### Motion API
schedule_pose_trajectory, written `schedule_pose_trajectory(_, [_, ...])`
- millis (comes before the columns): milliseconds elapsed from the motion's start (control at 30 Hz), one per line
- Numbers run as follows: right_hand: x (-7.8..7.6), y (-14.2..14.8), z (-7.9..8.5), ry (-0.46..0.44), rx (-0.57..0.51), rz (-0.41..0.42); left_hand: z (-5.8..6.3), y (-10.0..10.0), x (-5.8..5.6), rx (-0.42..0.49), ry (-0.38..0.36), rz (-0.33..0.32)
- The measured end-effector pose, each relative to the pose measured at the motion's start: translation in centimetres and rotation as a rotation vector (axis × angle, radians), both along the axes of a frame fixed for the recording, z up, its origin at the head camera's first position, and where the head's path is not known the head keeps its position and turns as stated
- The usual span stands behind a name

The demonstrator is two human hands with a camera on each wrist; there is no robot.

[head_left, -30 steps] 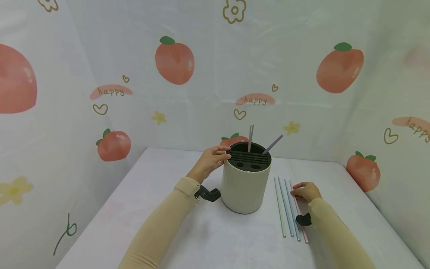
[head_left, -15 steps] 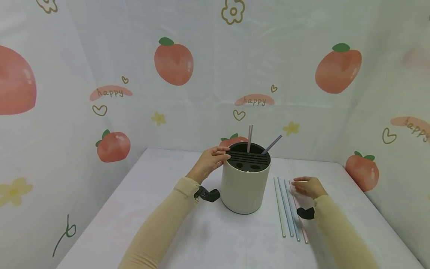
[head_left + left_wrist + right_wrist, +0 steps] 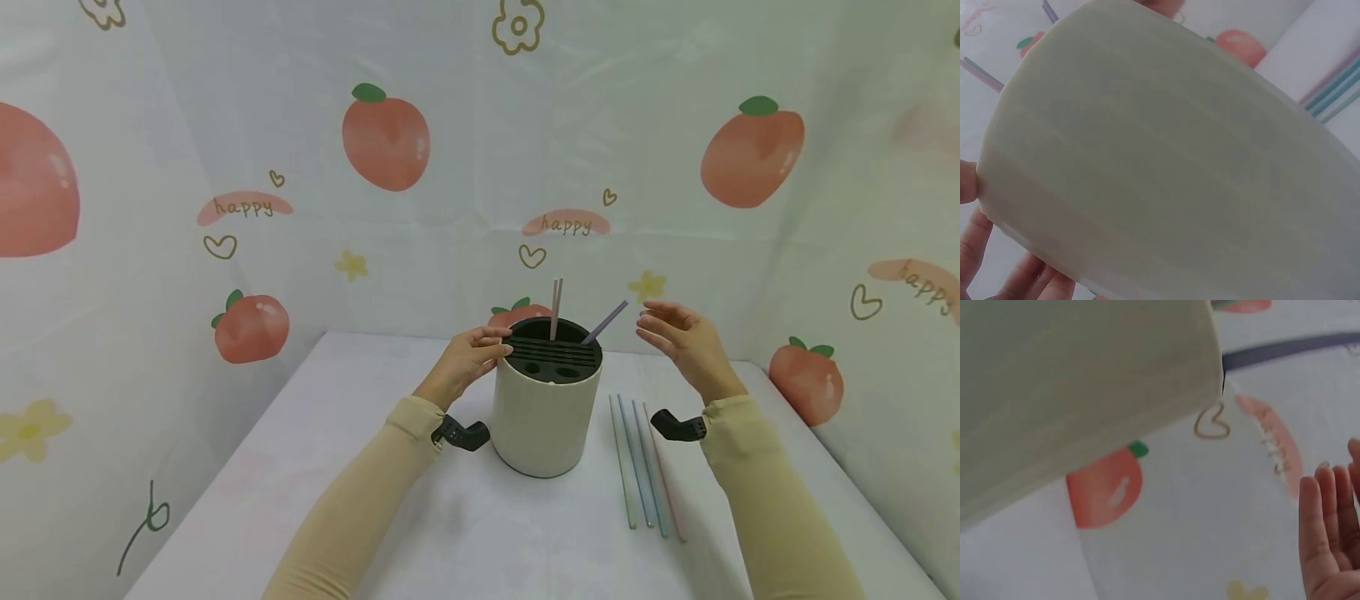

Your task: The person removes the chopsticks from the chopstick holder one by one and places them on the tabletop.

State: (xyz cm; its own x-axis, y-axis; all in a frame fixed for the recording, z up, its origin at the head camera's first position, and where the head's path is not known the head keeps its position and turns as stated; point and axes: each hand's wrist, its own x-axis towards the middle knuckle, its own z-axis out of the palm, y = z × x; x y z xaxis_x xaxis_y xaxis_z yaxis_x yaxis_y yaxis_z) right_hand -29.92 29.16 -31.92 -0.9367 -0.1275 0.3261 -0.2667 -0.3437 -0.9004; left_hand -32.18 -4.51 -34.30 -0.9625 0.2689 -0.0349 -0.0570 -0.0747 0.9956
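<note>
A cream ribbed utensil holder (image 3: 546, 429) with a black slotted top stands upright on the table. My left hand (image 3: 467, 360) rests against its left side near the rim, thumb and fingertips touching it; the left wrist view shows the fingers (image 3: 1022, 278) along the wall. Two pinkish chopsticks (image 3: 557, 308) stand in the back opening, and purple chopsticks (image 3: 606, 322) lean out to the right. My right hand (image 3: 686, 342) is raised right of them, palm inward, with spread, relaxed fingers and nothing in it. In the right wrist view a purple chopstick (image 3: 1291, 351) projects past the holder's rim.
Right of the holder, a green chopstick (image 3: 622, 462), two blue chopsticks (image 3: 651, 468) and a pink chopstick (image 3: 664, 473) lie side by side on the white table (image 3: 480, 542). A white backdrop (image 3: 450, 275) printed with fruit rises behind and at both sides.
My right hand has lifted from the pink chopstick on the table, opening, and has risen to the height of the holder's top. My left hand stays at the rim.
</note>
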Motion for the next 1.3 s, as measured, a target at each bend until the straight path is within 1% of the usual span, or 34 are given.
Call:
schedule_pose_trajectory(100, [-0.1, -1.1, 0.2, 0.07, -0.012, 0.037, 0.0, 0.0, 0.0, 0.004, -0.003, -0.001])
schedule_pose_trajectory(200, [-0.3, -2.0, 0.1, 0.099, 0.015, 0.061, 0.0, 0.0, 0.0, 0.005, -0.007, 0.001])
schedule_pose_trajectory(367, [-0.5, -3.1, -0.3, 0.09, 0.052, 0.079, 0.0, 0.0, -0.1, 0.004, -0.007, 0.002])
schedule_pose_trajectory(467, [-0.6, -3.5, -0.6, 0.09, 0.055, 0.098, -0.1, 0.0, -0.2, 0.003, -0.005, 0.003])
schedule_pose_trajectory(700, [-1.1, -4.0, -0.8, 0.12, 0.074, 0.127, 0.0, 0.0, -0.1, -0.013, 0.001, 0.009])
schedule_pose_trajectory(867, [-1.4, -4.3, -0.8, 0.126, 0.091, 0.112, 0.1, 0.0, -0.1, -0.008, -0.002, 0.008])
schedule_pose_trajectory(1033, [-1.6, -4.6, -0.8, 0.128, 0.094, 0.074, 0.0, 0.0, -0.1, -0.007, -0.001, 0.006])
schedule_pose_trajectory(1100, [-1.7, -4.8, -0.7, 0.141, 0.093, 0.058, 0.0, 0.0, -0.1, -0.007, 0.0, 0.003])
schedule_pose_trajectory(1133, [-1.8, -4.8, -0.5, 0.147, 0.102, 0.043, 0.0, 0.0, -0.1, -0.004, 0.001, 0.001])
schedule_pose_trajectory(1200, [-1.9, -4.9, 0.0, 0.158, 0.085, 0.024, 0.0, 0.0, 0.0, -0.001, 0.004, 0.0])
schedule_pose_trajectory(1300, [-1.9, -5.1, 1.4, 0.184, 0.051, -0.009, -0.1, 0.0, -0.1, 0.001, 0.006, -0.001])
